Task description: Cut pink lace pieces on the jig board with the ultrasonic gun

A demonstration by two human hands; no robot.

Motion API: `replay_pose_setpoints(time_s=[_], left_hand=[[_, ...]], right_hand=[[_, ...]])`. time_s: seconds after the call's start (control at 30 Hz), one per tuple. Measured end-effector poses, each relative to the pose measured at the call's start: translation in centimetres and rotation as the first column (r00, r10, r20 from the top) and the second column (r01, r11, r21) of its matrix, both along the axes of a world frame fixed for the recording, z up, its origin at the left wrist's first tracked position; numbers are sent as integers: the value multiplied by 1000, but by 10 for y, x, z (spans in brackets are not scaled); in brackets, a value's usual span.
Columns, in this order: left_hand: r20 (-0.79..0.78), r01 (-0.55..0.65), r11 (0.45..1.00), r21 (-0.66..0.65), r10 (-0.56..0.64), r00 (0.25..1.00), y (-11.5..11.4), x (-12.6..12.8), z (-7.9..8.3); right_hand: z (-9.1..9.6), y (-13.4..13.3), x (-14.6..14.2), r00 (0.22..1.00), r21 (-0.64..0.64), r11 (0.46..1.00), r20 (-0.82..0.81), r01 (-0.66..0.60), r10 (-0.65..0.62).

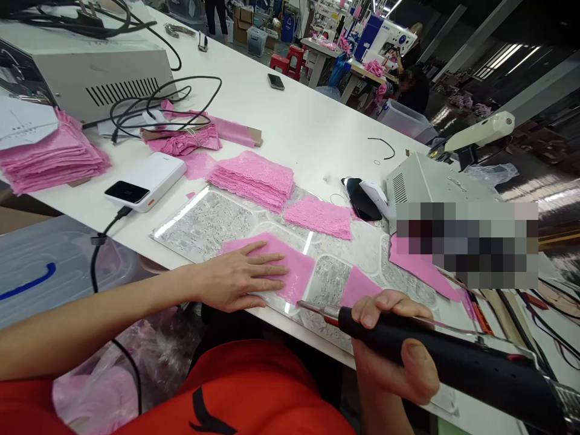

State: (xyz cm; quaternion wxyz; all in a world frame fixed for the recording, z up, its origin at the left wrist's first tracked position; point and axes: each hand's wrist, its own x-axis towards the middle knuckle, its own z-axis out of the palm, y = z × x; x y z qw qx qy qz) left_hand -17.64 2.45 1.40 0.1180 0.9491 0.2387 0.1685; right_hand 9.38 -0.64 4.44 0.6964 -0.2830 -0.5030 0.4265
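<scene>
My left hand [240,275] lies flat, fingers spread, on a pink fabric piece [296,266] over a grey marbled template with clear plastic edges [194,226]. My right hand [394,344] is wrapped around a thick black-handled tool with a slim metal tip [435,347]. Its tip meets or nearly meets the lower right corner of that fabric; exact contact I cannot tell. Just above my right hand is a smaller pink piece [357,287]. Behind the fabric sit a stack of pink lace pieces [254,178] and a lower lace pile [319,217].
A white power bank [156,178] with a black cable stands left, near pink fabric stacks [49,154] and a grey machine box [99,75]. On the right are a dark phone [362,199] and another box [439,181]. A second phone [275,81] lies farther back; a person works beyond.
</scene>
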Motion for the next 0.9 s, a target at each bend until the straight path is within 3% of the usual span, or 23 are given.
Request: replay_pose_setpoints(time_s=[0.57,0.9], left_hand=[[-13,-20,997,79,21,1000,-2,-2,3],[-116,-213,974,73,220,969,2,-53,12]], right_hand=[[3,1,-1,999,19,1000,23,-22,21],[6,5,-5,999,-10,999,-18,31,-31]])
